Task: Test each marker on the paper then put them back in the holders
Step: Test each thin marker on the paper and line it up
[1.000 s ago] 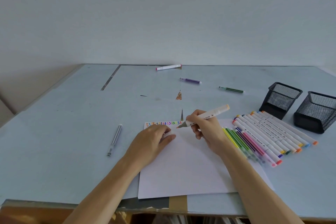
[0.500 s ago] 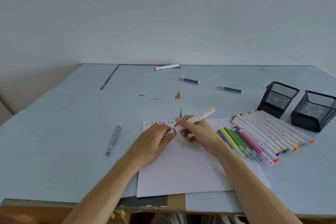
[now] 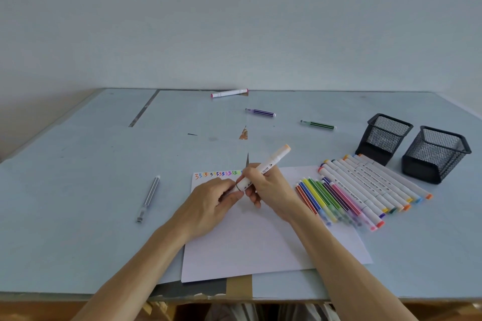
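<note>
My right hand grips a white marker with a pale orange end, tilted up to the right above the white paper. My left hand pinches that marker's lower end, where its cap seems to be; the tip is hidden. A row of coloured squiggles runs along the paper's top left edge. Several thin striped markers and several thick white markers lie side by side to the right. Two black mesh holders stand at the far right.
A grey pen lies left of the paper. A pink-capped white marker, a purple marker and a green marker lie scattered toward the back of the light blue table. The table's front edge runs just below the paper.
The marker has come off the squiggle row and moved back left toward my left hand. My left fingers have closed on its lower end.
</note>
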